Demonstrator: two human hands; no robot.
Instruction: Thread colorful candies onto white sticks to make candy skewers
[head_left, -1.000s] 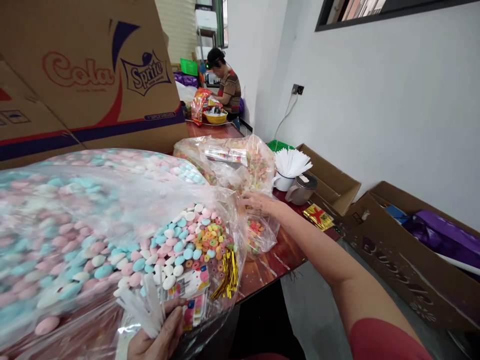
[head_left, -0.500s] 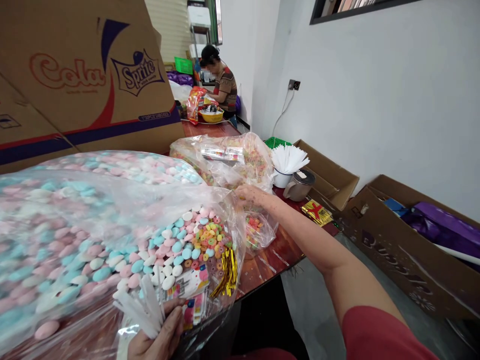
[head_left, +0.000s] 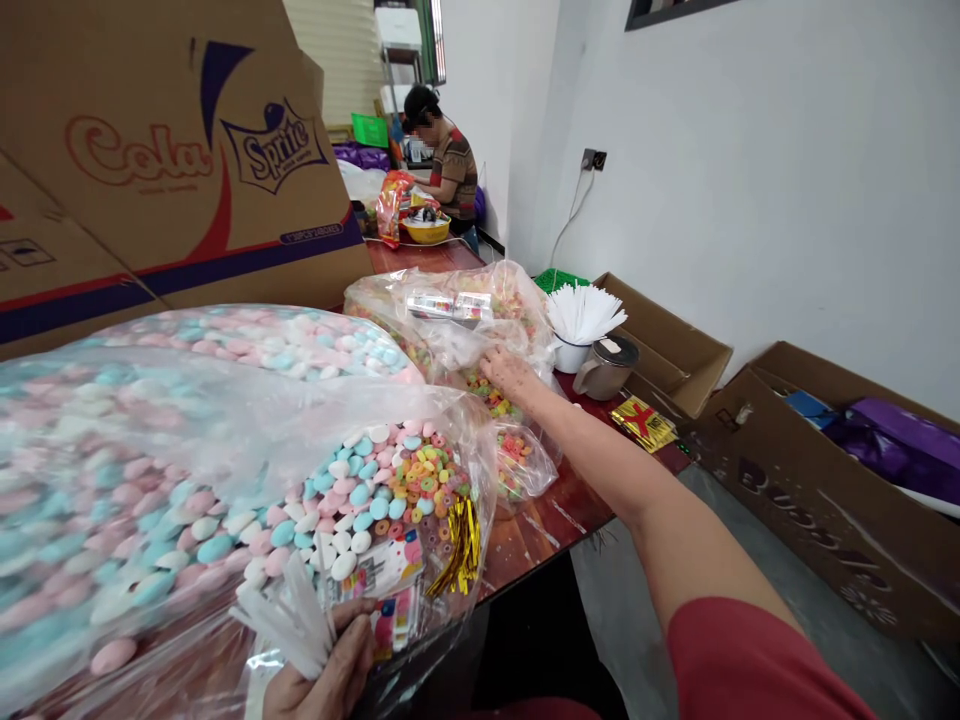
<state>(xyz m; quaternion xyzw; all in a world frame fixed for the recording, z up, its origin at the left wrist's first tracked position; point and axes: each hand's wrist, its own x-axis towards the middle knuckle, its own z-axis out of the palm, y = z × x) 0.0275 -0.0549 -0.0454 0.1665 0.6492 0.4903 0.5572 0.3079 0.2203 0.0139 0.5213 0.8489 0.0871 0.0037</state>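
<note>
My left hand (head_left: 330,668), low in front of me, is closed around a bunch of flat white sticks (head_left: 292,620). Printed packets (head_left: 394,615) lie beside its fingertips, and gold twist ties (head_left: 459,545) are just to the right. My right hand (head_left: 508,372) reaches forward to a clear plastic bag (head_left: 442,345) of ring candies; its bent fingers are on the bag's loose film. Colourful ring candies (head_left: 487,392) show in the bag just under that hand. Nearer me, a large clear bag (head_left: 247,400) holds pink, blue and white candies (head_left: 214,548), with loose ring candies (head_left: 424,480) beside them.
A big carton (head_left: 180,160) stands at the left. Beyond my right hand are a cup of white sticks (head_left: 574,350), a mug (head_left: 607,368) and gold packets (head_left: 643,422). Open cartons (head_left: 795,520) stand on the right. Another person (head_left: 450,165) works at the table's far end.
My right hand has shifted slightly up and away along the ring-candy bag, and more candies show beneath it. My left hand keeps holding the sticks. The view has turned slightly.
</note>
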